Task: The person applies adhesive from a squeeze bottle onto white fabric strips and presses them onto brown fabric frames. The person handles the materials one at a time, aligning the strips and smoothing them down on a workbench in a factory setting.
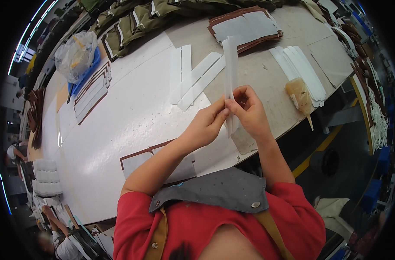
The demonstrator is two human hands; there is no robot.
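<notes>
Near the right front of the table, my left hand (207,125) and my right hand (250,113) meet, both closed on a narrow white strip (230,65) that stands upright between them. Thumbs and fingertips pinch its lower part; whether it is one layer or more I cannot tell. Just beyond my left hand lie loose white strips (202,81), some crossing each other. To the right of my right hand is a stack of white strips (302,71), with a yellowish glue bottle (299,96) lying over its near end, nozzle pointing toward me.
Brown-edged white panels (248,28) are piled at the back. Olive fabric pieces (141,19) line the far edge. At left are a blue tray (91,67) with a plastic bag and brown-and-white pieces (92,97). Another brown-edged panel (134,161) lies under my left forearm.
</notes>
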